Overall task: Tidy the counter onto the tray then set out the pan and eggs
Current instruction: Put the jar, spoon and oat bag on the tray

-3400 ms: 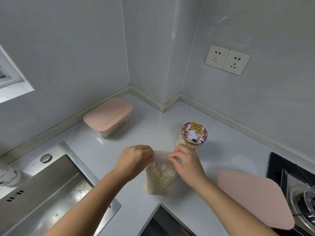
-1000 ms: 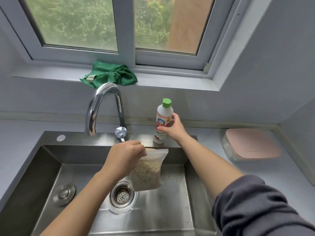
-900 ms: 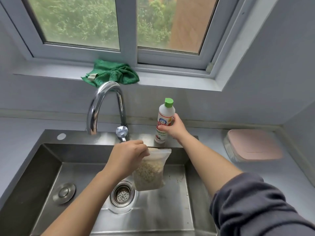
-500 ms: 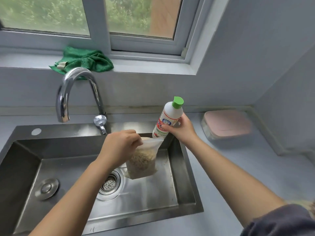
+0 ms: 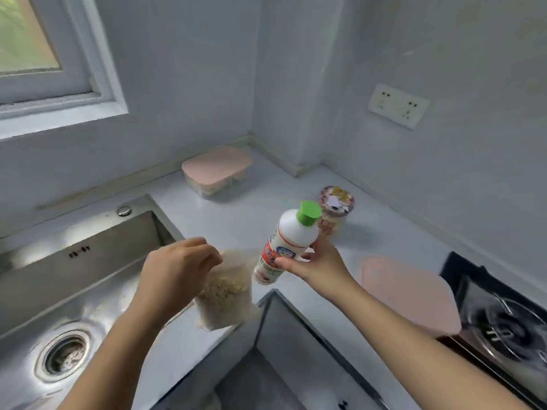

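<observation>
Head view, kitchen corner. The left hand (image 5: 180, 267) has its fingers curled and pinches the top edge of 1 clear bag of oats (image 5: 225, 294), which hangs at frame centre over the strip of counter (image 5: 242, 211) beside the sink (image 5: 88, 261). The right hand (image 5: 319, 264) wraps thumb and fingers round the lower half of 1 white bottle (image 5: 287, 244). The bottle's long axis is tilted, with its green cap (image 5: 309, 213) toward the upper right and its base toward the lower left, just beside the bag. The flat pink tray (image 5: 408, 294), taken here to be the task's tray, lies on the counter at lower right, between the right hand and the stove (image 5: 503, 315). Its longer side runs from centre toward the lower right. The right hand is the nearer of the 2, so the bottle would probably reach the tray first, and the bag must cross the frame from left to right. Also counted on the counter are 1 cup with a cartoon lid (image 5: 336, 208), just behind the bottle's cap, and 1 pink-lidded container (image 5: 216, 170) at upper centre, against the wall. No pan or eggs are in view, and the tray appears to carry nothing.
</observation>
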Available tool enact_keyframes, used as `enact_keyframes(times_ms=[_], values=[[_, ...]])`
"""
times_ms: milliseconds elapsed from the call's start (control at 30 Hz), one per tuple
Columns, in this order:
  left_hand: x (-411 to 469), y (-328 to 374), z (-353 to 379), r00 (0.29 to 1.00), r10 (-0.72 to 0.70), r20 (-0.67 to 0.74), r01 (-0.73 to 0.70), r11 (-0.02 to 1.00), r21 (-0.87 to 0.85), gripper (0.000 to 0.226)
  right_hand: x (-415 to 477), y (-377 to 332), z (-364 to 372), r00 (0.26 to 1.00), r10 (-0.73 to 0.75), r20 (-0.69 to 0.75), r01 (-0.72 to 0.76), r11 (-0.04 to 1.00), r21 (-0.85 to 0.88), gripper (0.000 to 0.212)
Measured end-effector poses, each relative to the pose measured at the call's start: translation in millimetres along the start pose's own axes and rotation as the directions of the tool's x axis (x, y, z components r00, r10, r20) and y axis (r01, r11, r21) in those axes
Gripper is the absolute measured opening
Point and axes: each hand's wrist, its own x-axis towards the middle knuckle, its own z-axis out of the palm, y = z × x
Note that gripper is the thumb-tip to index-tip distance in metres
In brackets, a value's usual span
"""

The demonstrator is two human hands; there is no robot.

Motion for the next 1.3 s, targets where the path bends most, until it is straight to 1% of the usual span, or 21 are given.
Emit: enact_keyframes(times_ms=[67,133,200,300,367,467,500,533,600,633,667,700,733,767,833,900,1000,1100,1167,1233,1300], values=[[-11.0,62.4,14.6,0.995,0.095,0.027,-0.094,0.994,-0.063,0.014,-58.1,17.7,-56.8,0.991,0.027,-0.132,-0.026,1.000,0.016,0.058],[-20.8,100.9,26.0,0.993,0.111,0.043,-0.105,0.986,-0.127,0.017,-98.8,32.1,-93.1,0.975,0.057,-0.215,-0.054,0.998,0.020,0.057],[-34.4,149.2,43.7,0.981,0.186,0.062,-0.172,0.968,-0.185,0.026,-153.7,47.6,-132.4,0.943,0.086,-0.322,-0.077,0.996,0.041,0.060],[-54.1,227.0,61.8,0.930,0.353,0.104,-0.314,0.908,-0.278,0.033,-237.0,66.6,-187.7,0.881,0.136,-0.453,-0.122,0.991,0.061,0.055],[-63.5,270.0,68.2,0.881,0.465,0.088,-0.408,0.840,-0.358,0.033,-279.3,75.2,-213.5,0.849,0.152,-0.507,-0.153,0.987,0.039,0.054],[-71.6,335.1,79.8,0.805,0.590,0.056,-0.506,0.734,-0.453,0.031,-340.8,95.8,-253.7,0.751,0.200,-0.630,-0.222,0.974,0.045,0.053],[-76.9,357.2,84.8,0.770,0.636,0.047,-0.542,0.691,-0.478,0.031,-361.7,101.7,-264.5,0.703,0.218,-0.676,-0.232,0.970,0.072,0.052],[-82.3,391.8,95.8,0.711,0.702,0.034,-0.593,0.624,-0.509,0.031,-393.5,107.5,-279.8,0.643,0.251,-0.723,-0.257,0.961,0.105,0.051],[-83.8,398.1,94.5,0.693,0.719,0.047,-0.607,0.617,-0.500,0.032,-399.3,115.3,-280.1,0.632,0.276,-0.724,-0.274,0.954,0.125,0.049],[-99.5,470.2,119.3,0.570,0.822,-0.003,-0.683,0.472,-0.558,0.033,-462.5,132.1,-308.0,0.475,0.310,-0.823,-0.284,0.940,0.191,0.050],[-102.1,480.5,123.5,0.543,0.840,0.012,-0.695,0.457,-0.555,0.033,-473.0,135.2,-311.9,0.458,0.314,-0.832,-0.289,0.937,0.195,0.051],[-100.2,486.9,119.2,0.543,0.839,0.021,-0.695,0.464,-0.550,0.032,-474.0,135.0,-314.0,0.472,0.318,-0.822,-0.278,0.939,0.204,0.052],[-104.2,503.2,124.7,0.528,0.849,0.024,-0.682,0.441,-0.584,0.032,-487.9,139.6,-319.5,0.423,0.338,-0.841,-0.306,0.927,0.219,0.054],[-114.1,535.8,132.2,0.466,0.885,-0.015,-0.703,0.360,-0.614,0.031,-514.3,148.5,-330.4,0.361,0.358,-0.861,-0.306,0.918,0.253,0.055],[-128.0,582.8,139.1,0.385,0.922,-0.036,-0.709,0.271,-0.652,0.030,-548.0,158.4,-349.0,0.289,0.374,-0.881,-0.307,0.908,0.284,0.055],[-142.3,632.6,146.8,0.336,0.941,-0.048,-0.692,0.213,-0.690,0.028,-583.1,173.0,-370.3,0.206,0.388,-0.899,-0.314,0.896,0.315,0.052],[-163.5,694.5,160.5,0.295,0.950,-0.103,-0.673,0.130,-0.728,0.026,-625.5,190.8,-396.1,0.105,0.403,-0.909,-0.344,0.872,0.347,0.050],[-190.7,778.5,182.2,0.212,0.966,-0.148,-0.643,0.024,-0.765,0.028,-677.3,204.1,-436.0,0.009,0.432,-0.902,-0.378,0.836,0.397,0.052],[-204.7,815.9,193.5,0.175,0.973,-0.151,-0.638,-0.005,-0.770,0.032,-701.4,210.0,-454.6,-0.018,0.441,-0.898,-0.408,0.816,0.409,0.053],[-225.3,864.7,210.4,0.135,0.979,-0.155,-0.607,-0.042,-0.794,0.033,-735.1,222.1,-478.9,-0.070,0.456,-0.887,-0.435,0.786,0.439,0.054],[-240.2,904.8,220.1,0.110,0.985,-0.131,-0.592,-0.041,-0.805,0.027,-761.6,234.1,-498.5,-0.127,0.456,-0.881,-0.432,0.774,0.463,0.056]])
